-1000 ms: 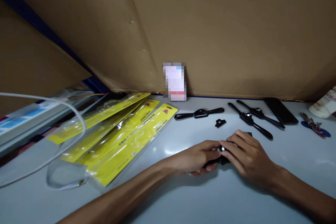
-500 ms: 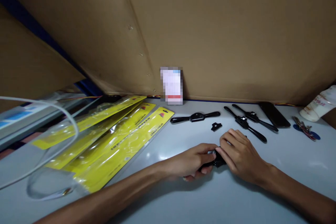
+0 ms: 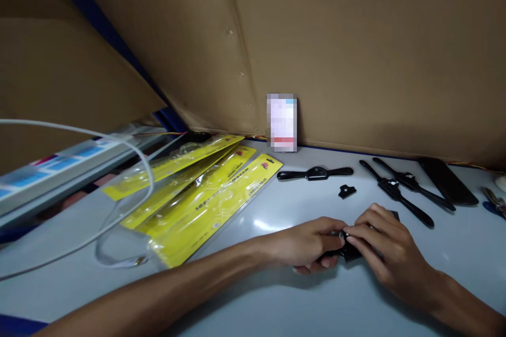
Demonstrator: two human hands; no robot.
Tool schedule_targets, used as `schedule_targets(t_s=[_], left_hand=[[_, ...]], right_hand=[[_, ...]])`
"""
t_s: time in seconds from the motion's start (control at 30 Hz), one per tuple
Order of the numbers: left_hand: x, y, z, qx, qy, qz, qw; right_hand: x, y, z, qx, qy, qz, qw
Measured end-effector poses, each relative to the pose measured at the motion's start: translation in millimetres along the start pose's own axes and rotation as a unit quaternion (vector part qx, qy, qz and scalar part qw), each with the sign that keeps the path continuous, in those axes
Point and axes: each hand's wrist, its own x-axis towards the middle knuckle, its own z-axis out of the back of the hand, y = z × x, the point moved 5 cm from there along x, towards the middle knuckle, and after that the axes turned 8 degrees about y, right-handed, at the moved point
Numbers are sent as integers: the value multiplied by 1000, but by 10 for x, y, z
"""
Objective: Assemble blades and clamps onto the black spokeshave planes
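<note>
A black spokeshave (image 3: 353, 253) is between my two hands, just above or on the grey table; the fingers hide much of it. My left hand (image 3: 312, 245) is closed round one of its handles, thumb toward the middle. With fingertips pressed together, my right hand (image 3: 389, 247) grips the tool's middle part; whatever small part sits under them is hidden. Beyond the hands lies a small black notched metal plate (image 3: 347, 191). Another spokeshave (image 3: 317, 173) rests flat behind it. Two more, a nearer spokeshave (image 3: 396, 193) and a farther spokeshave (image 3: 413, 183), lie side by side at the right.
Yellow cards in clear plastic packaging (image 3: 213, 210) fan out at the left, with a white cable (image 3: 148, 168) looping over them. A blurred-out screen (image 3: 282, 124) leans on the brown back panel (image 3: 356, 52). A black phone (image 3: 448, 181) and keys (image 3: 492, 201) lie right.
The view has turned left, so everything appears farther right. My right fingers have shifted from wrapping over the spokeshave to a fingertip grip at its middle. My left hand keeps its hold.
</note>
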Motion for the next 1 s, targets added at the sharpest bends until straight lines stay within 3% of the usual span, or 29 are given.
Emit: schedule_targets(t_s=[0.37, 0.6, 0.73, 1.0], left_hand=[[32, 19, -12, 7, -4, -20, 1000], [-11, -19, 0, 17, 3, -26, 1000], [-4, -10, 10, 20, 4, -28, 999], [1, -2, -2, -2, -5, -8, 1000]], right_hand=[[94, 6, -41, 113, -45, -94, 988], [58, -102, 48, 151, 22, -88, 984], [35, -138, 46, 115, 18, -69, 991], [52, -20, 20, -55, 15, 14, 998]])
